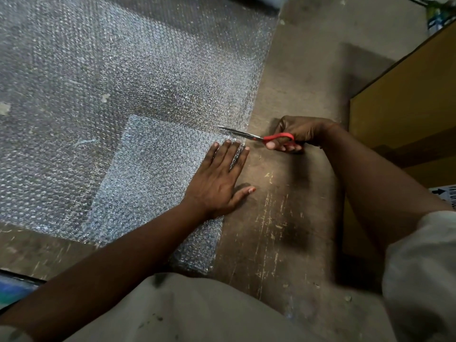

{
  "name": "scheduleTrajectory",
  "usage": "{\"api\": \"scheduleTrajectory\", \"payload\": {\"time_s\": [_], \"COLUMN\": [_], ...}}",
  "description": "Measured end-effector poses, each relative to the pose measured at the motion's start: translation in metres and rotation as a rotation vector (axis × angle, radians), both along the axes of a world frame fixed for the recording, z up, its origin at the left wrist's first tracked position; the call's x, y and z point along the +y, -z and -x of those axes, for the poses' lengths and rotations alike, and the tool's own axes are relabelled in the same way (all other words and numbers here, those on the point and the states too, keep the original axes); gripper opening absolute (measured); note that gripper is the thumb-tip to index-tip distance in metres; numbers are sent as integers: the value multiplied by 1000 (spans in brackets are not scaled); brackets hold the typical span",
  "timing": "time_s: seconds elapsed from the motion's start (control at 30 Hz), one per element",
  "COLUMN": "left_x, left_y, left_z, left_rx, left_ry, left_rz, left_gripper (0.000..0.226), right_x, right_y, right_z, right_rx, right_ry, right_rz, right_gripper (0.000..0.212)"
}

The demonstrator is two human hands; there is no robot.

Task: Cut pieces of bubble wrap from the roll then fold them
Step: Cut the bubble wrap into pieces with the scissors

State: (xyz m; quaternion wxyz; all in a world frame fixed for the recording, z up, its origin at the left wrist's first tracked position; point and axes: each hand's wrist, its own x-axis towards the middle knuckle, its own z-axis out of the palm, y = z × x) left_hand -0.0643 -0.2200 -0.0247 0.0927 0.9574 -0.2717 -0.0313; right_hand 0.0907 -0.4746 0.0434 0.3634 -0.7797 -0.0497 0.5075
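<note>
The right hand (299, 130) is curled through the red handles of a pair of scissors (256, 137), thumb and fingers wrapped round the loops, with the blades pointing left and their tips just entering the right edge of the bubble wrap (128, 70). The blades look only slightly apart, though the glare on the film makes that hard to judge. The left hand (217, 178) lies flat and spread, fingers straight, pressing down on a folded piece (153, 183) that sits on top of the spread sheet just below the cutting line; its thumb rests off the edge on the bare worktop (283, 218). The sheet runs away across the worktop towards the roll (266, 2), of which only a sliver shows at the top edge. This film is likely very light, soft and limp, so it will probably ripple, bunch in the blades or slide over the smooth scuffed wood unless held taut. A flat palm close beside the cut seems the best hold, moved along as the blades advance; pinching it would lift and crease it. The bubbles can pop under hard pressure, so the weight should be broad and gentle. A brown cardboard box (407, 95) stands to the right, well apart from the cut.
</note>
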Motion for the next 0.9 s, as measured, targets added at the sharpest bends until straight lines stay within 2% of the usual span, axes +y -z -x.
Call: {"api": "scheduleTrajectory", "payload": {"time_s": [0.17,0.4,0.6,0.9], "left_x": [1,1,2,2], "left_y": [0,0,0,0], "left_z": [0,0,1,1], "left_rx": [8,-4,-10,-16], "left_ry": [1,1,-1,-1], "left_rz": [4,17,22,23], "left_gripper": [93,93,93,92], "right_x": [0,5,5,9], "right_y": [-1,3,3,7], "right_z": [0,-3,-1,-5], "right_rx": [-36,-15,-27,-27], "right_ry": [-10,-47,-46,-8], "right_rz": [30,3,-13,31], "right_gripper": [42,66,58,68]}}
